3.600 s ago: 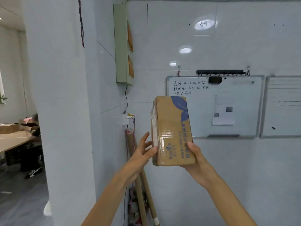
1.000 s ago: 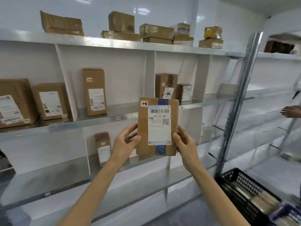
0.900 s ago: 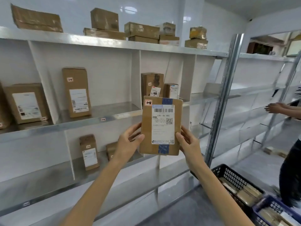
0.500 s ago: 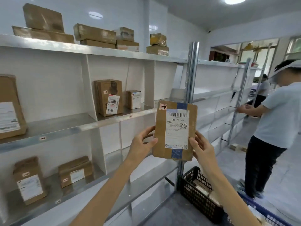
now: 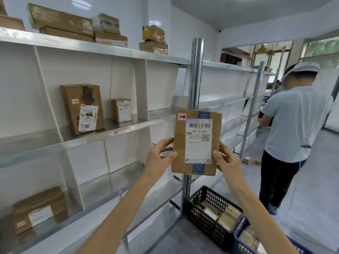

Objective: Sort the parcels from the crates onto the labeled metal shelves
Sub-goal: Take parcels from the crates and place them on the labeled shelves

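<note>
Parcel (image 5: pixel 197 142) moved before shelf post (image 5: pixel 197 74), left hand (image 5: pixel 159 158), right hand (image 5: pixel 226 162) grip holding its edges

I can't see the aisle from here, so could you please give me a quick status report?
Left hand and right hand grip the parcel, upright, label toward camera. Not shelved yet. Person stands in the aisle, right.

Head view, forward, close on shelves (image 5: pixel 113 133)

The flat brown cardboard parcel (image 5: pixel 180 143) you hold looks matt, with a smooth white paper label (image 5: pixel 198 143) and blue tape (image 5: pixel 199 168). At centre left, the grey metal shelves (image 5: pixel 128 128) have a dull brushed sheen. At lower right, the black mesh crate (image 5: pixel 205 215) is plastic.
</note>
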